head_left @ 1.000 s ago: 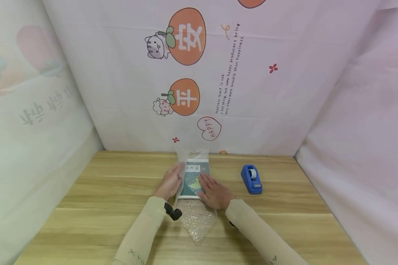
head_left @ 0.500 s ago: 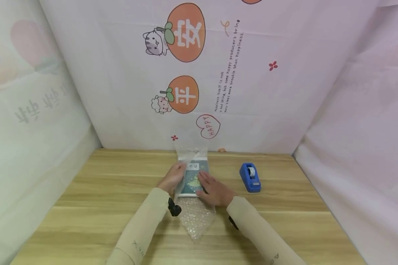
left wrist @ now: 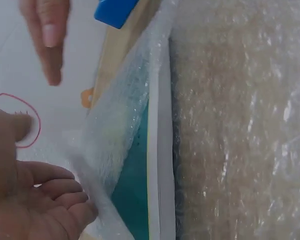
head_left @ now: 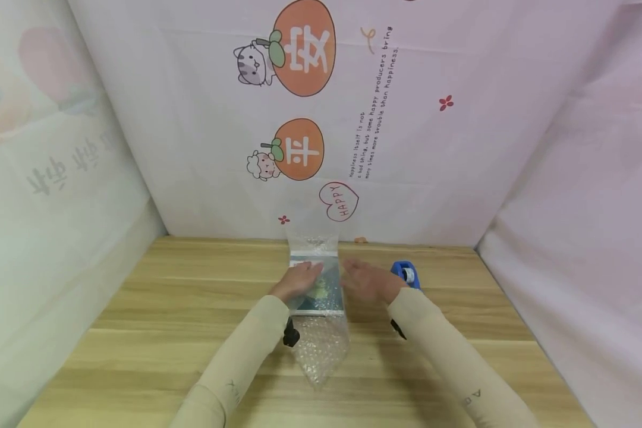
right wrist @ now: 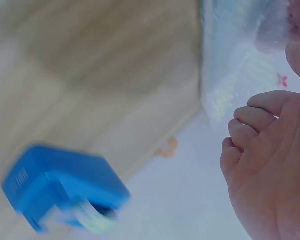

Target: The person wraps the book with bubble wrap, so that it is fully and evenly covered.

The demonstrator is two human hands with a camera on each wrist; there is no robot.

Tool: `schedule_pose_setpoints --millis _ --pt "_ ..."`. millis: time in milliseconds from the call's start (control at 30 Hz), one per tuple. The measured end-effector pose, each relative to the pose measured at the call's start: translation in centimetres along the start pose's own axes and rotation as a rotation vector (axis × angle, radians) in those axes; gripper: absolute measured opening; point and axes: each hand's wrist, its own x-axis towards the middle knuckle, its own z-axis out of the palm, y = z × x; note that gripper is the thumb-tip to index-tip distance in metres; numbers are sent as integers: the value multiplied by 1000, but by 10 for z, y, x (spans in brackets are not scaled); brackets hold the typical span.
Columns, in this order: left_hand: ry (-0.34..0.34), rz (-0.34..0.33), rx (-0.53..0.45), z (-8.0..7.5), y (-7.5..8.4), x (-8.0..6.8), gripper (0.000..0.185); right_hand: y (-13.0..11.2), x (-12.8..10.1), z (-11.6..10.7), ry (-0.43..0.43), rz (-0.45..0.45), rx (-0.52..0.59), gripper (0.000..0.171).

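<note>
Left grip (head_left: pixel 298 280) over a teal book (head_left: pixel 317 302), right grip (head_left: pixel 365 279) just beside it

The left grip's fingers lie loosely extended, pinching nothing; whether they touch the bubble wrap (head_left: pixel 321 348) cannot be told. The right grip, blurred, is spread with straight fingers. The book lies flat on the wrap, a flap slanting over its cover, its pale near edge showing. The wrap tapers to a point towards the person; its far end overlaps the foot of the cloth backdrop (head_left: pixel 449 160). A strip of table (head_left: pixel 123 339) separates the book from a blue tape dispenser (head_left: pixel 404 269), partly hidden by the right grip; wide wood runs leftwards. Cover lettering is too obscured to read. A heart (head_left: pixel 339 202) on the backdrop reads "HAPPY", with "Happiness itself is not a bad thing" alongside and 安 and 平 on orange fruits (head_left: pixel 312 165). Both forearms angle inward from the near side.
</note>
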Motion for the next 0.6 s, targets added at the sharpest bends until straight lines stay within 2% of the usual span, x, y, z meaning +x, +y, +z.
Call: schedule_pose_setpoints --millis 100,233,333,433,600 --pt "-20 26 110 -1 5 0 61 -2 -2 -13 3 -6 -31 76" --pt "-2 85 313 -1 7 3 33 -7 -2 -22 37 -42 -58 74" --pt "26 84 412 1 7 5 17 -12 3 -19 72 -64 -72 72" --pt "56 69 460 4 5 7 14 -16 9 -11 90 -73 -101 71" --pt "78 70 530 11 2 10 21 -20 20 8 104 -45 -206 69"
